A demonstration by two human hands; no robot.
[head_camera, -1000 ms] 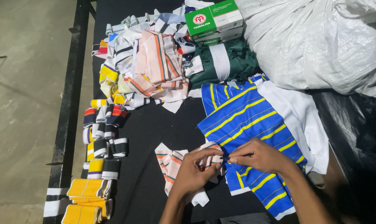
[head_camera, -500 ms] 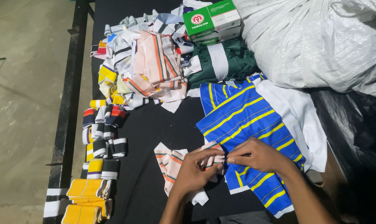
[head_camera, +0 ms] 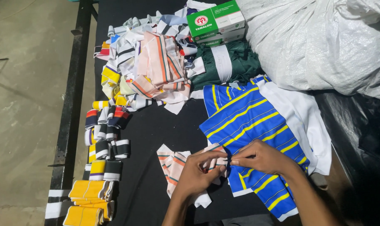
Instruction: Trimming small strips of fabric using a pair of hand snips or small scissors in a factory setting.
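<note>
Near the front edge of the black table, both hands meet at a small striped cloth piece.

Left hand and right hand each pinch closed on the peach striped strip, fingertips touching over the blue-and-yellow striped fabric. It looks like a folding or aligning step; a clean fold would call for matched edges. The strip's long axis runs left to right, its free end pointing left toward the rolled bands.

Peach striped fabric piece lies crumpled on the black counter — edge touching the flat blue-yellow striped cloth.
</note>
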